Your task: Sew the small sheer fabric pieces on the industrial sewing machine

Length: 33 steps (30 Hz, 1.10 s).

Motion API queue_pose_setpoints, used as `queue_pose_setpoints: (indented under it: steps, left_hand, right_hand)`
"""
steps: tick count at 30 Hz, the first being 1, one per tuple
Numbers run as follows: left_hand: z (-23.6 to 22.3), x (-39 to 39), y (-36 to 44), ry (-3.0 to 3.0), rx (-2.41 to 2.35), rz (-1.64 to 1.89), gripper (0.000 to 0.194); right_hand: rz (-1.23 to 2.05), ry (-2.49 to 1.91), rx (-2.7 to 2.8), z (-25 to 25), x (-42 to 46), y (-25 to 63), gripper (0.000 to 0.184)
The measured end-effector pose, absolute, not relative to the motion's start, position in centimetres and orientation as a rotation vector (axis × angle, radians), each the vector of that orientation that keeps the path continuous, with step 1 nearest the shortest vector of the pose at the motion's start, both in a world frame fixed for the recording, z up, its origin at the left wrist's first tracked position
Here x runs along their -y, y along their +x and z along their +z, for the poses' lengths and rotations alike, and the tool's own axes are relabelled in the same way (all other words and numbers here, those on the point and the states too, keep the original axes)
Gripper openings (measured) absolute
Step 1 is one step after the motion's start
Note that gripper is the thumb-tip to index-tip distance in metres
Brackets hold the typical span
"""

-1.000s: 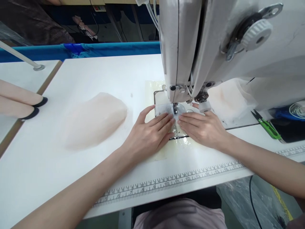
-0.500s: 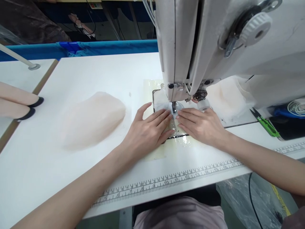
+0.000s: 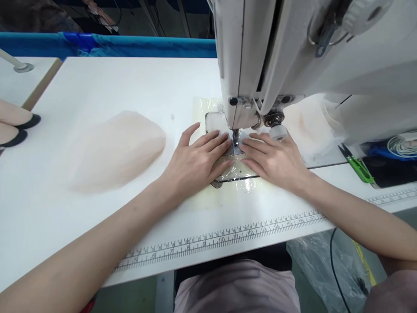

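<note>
My left hand (image 3: pixel 200 158) lies flat with fingers spread, its fingertips just left of the presser foot (image 3: pixel 236 138) of a sewing machine (image 3: pixel 254 48). On the other side, my right hand (image 3: pixel 275 158) rests flat, its fingers stretched toward the same foot. Both press on the plate around the needle, which clear, shiny film (image 3: pixel 243 173) partly covers. A thin, pale piece seems to lie beneath the fingertips, but its outline is hard to make out. To the left, a sheer, pale beige fabric piece (image 3: pixel 120 148) lies on the white table (image 3: pixel 182 82).
More pale fabric (image 3: pixel 306 124) lies under the machine arm. Green thread snips (image 3: pixel 358 167) sit at the right beside a flat black object (image 3: pixel 391 169). A printed ruler (image 3: pixel 228 239) runs along the front edge. Two beige, black-tipped forms (image 3: pixel 14 121) stick in at the left.
The camera view has shifted, so the table and things on it sit higher and slightly left. Both hands keep nearly the same place beside the presser foot.
</note>
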<state>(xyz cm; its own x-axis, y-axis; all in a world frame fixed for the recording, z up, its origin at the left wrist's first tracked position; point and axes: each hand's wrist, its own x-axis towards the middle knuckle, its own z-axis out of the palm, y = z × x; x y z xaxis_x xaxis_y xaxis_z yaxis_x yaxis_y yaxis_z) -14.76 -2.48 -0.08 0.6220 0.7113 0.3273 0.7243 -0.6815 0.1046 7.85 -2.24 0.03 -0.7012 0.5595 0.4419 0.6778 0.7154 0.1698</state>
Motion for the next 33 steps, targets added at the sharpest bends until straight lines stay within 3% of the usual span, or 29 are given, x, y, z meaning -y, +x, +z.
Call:
queue_pose_setpoints:
  steps: [13,17,20,27,33]
  left_hand:
    - [0.7,4.2,-14.8,-2.623,1.093,-0.424,0.041]
    - [1.7,5.1,-15.5,-2.719,0.843,-0.689,0.028]
    - [1.9,4.4,-16.2,-2.663,1.124,-0.81,0.027]
    - [3.0,4.5,-16.2,-2.585,1.862,-0.107,0.029]
    - [3.6,4.5,-16.3,-2.58,1.96,-0.41,0.033]
  right_hand:
    - [-0.341,-0.917,2.544,0.4,2.6,8.3,0.026]
    - [-0.243,-0.857,2.468,0.4,2.7,8.5,0.021]
    - [-0.17,-0.777,2.454,0.3,2.7,8.4,0.022]
    - [0.075,-0.43,2.726,0.3,3.3,7.1,0.037]
    - [0.27,-0.307,2.557,0.3,3.3,7.1,0.013]
